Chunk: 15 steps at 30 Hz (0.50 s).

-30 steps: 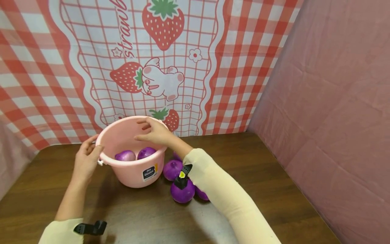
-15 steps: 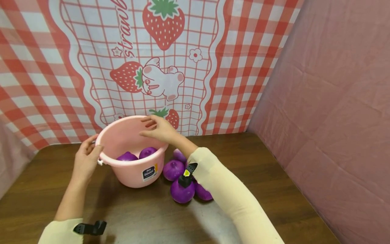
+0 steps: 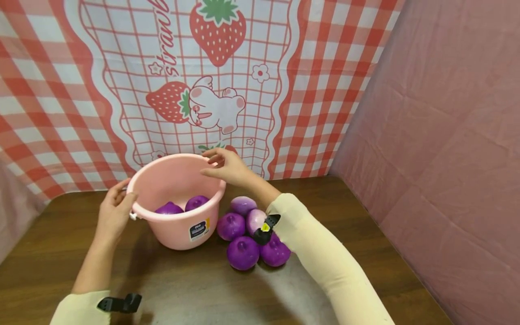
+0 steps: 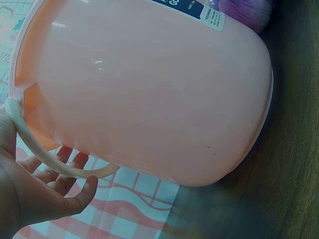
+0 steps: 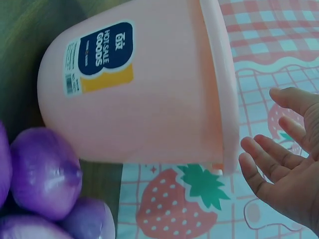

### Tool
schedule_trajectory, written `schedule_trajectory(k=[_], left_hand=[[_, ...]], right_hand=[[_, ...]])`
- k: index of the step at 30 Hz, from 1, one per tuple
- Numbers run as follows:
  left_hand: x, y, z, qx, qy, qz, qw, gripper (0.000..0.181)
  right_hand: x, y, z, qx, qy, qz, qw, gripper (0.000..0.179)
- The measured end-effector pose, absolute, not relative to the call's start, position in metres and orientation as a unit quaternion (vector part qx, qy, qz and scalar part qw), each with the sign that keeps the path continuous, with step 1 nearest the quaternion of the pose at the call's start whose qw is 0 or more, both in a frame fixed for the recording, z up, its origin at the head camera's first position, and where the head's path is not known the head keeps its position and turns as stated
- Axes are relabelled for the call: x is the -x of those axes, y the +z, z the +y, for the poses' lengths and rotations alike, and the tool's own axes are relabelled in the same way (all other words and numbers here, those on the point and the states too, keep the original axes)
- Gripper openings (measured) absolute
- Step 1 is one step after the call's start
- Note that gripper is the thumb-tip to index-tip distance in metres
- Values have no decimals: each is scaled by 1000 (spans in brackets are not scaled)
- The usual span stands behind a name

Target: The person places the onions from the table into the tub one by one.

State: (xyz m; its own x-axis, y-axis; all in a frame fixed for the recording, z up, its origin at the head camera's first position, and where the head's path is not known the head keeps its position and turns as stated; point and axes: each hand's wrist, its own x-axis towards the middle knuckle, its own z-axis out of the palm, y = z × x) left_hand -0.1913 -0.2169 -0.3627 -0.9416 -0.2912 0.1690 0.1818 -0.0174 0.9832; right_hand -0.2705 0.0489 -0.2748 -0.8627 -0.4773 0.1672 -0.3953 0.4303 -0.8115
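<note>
A pink plastic bucket (image 3: 172,228) stands at the left, its mouth facing up and two purple onions (image 3: 197,202) inside. My left hand (image 3: 114,210) holds the bucket's left rim, fingers by the white handle (image 4: 55,165) in the left wrist view. Just over the right rim, my right hand (image 3: 230,168) holds nothing, and its fingers are loosely bent and spread. The right wrist view shows that hand (image 5: 291,157) apart from the rim. Several more purple onions (image 3: 243,253) lie clustered right of the bucket, one partly behind the right wrist's black strap.
A brown wooden table (image 3: 345,234) carries everything. Behind it hangs a red-checked strawberry cloth (image 3: 317,90), close to the bucket's far side. A plain pink cloth (image 3: 447,135) closes off the right side.
My right hand has drawn back to the right, from inside the bucket's mouth to its right rim. The onions in the bucket have rolled slightly. My left hand stays put.
</note>
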Motion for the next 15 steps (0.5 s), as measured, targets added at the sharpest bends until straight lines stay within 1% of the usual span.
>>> schedule_trajectory(k=[10,15], left_hand=[[193,-364,-215,-50,-714,-680,162,30],[192,-363,-215,-53,-714,-678,165,30]], right_hand=[[266,-275,76,254,-465,846,53,47],[261,-274,88,264,-452,851,41,45]])
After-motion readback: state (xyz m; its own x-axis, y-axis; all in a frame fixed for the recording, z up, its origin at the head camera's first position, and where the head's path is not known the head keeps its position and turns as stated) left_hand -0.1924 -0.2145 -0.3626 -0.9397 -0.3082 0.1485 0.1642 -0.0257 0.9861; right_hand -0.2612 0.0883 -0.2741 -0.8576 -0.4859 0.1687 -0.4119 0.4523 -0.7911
